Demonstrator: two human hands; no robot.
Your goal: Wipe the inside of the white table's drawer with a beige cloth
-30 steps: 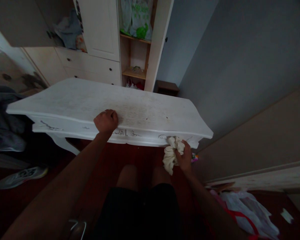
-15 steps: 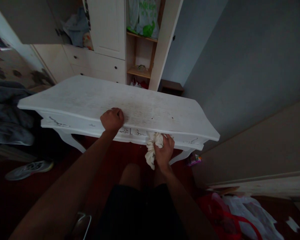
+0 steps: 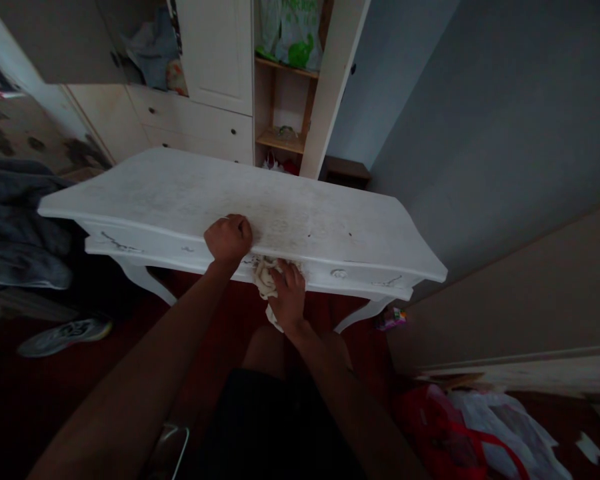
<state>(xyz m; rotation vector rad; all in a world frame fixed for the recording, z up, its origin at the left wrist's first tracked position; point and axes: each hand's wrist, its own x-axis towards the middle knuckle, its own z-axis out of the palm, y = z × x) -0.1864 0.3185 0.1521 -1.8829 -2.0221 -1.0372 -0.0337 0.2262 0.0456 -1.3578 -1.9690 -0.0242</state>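
A white dressing table (image 3: 180,190) with curved legs stands before me, its top smudged grey and dark. My left hand (image 3: 229,238) rests as a closed fist on the front edge of the top, with nothing seen inside it. Lower and to the right, my right hand (image 3: 289,291) grips a crumpled cream cloth (image 3: 266,281) and presses it against the middle of the drawer front. Part of the cloth hangs below the fingers. A round raised ornament (image 3: 339,273) shows on the drawer front right of this hand. Dark worn carving lies partly hidden behind the cloth.
Behind the table stands a white wardrobe (image 3: 215,60), one door open on shelves with a plastic bag (image 3: 297,40). Grey clothing (image 3: 20,227) is heaped at left, above a shoe (image 3: 65,337). Red and white bags (image 3: 500,427) lie on the floor at lower right.
My right hand has slid the cloth leftward along the drawer front, uncovering the round ornament. My left fist stays on the table's edge. The view has shifted slightly.
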